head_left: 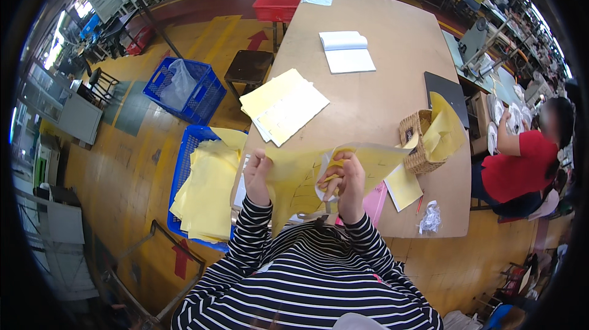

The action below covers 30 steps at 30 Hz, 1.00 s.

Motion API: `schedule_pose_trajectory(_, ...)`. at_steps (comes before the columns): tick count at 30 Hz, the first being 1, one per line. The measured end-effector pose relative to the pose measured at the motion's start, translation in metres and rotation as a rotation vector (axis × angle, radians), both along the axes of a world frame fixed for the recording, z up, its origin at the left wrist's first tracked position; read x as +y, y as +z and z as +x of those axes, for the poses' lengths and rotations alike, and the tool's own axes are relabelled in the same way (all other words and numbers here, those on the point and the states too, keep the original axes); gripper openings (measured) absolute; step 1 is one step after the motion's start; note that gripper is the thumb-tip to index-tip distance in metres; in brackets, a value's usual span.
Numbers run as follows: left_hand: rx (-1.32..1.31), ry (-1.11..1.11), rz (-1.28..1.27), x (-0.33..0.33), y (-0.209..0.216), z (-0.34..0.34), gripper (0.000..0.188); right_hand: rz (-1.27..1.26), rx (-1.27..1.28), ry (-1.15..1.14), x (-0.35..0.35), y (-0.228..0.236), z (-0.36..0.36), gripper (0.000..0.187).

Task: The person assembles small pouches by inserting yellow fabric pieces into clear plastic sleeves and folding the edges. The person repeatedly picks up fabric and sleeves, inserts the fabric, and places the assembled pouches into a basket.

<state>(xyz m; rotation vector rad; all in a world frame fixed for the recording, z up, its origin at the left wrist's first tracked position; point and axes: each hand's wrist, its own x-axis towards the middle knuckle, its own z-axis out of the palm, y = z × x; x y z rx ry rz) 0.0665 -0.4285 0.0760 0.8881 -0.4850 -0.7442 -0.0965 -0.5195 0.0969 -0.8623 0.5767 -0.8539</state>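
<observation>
A large translucent yellow sheet (pixel 294 176) with dark line marks is held up in front of my body, over the near edge of the table. My left hand (pixel 257 178) pinches its left part with closed fingers. Bent around the sheet's middle are the fingers of my right hand (pixel 345 186). Beside those fingers curves a white-edged strip (pixel 322 173); whether it belongs to the sheet I cannot tell. Partly under the sheet lie a pink sheet (pixel 374 202) and a yellow-and-white paper (pixel 403 187).
Stacked yellow sheets (pixel 208 195) fill a blue basket at left. On the table (pixel 392 41) are yellow and white papers (pixel 285 106), an open notebook (pixel 348 52), a wicker basket (pixel 410 127), a black flat case (pixel 446 93) and crumpled plastic (pixel 431 217). A person in red (pixel 518 167) works at right.
</observation>
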Motion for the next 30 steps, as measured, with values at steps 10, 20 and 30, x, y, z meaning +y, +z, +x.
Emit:
schedule_pose_trajectory(10, -0.193, -0.517, 0.180, 0.000, 0.002, 0.011, 0.071, -0.948, 0.491, 0.162, -0.023, 0.018, 0.006, 0.011)
schedule_pose_trajectory(20, -0.636, -0.610, 0.504, -0.006, 0.018, 0.021, 0.046, -0.606, 0.357, 0.324, -0.007, -0.022, 0.023, 0.016)
schedule_pose_trajectory(30, -1.096, -0.381, 0.546, -0.003, -0.038, 0.033, 0.019, -0.073, 0.245, 0.304, 0.012, -0.085, 0.005, 0.019)
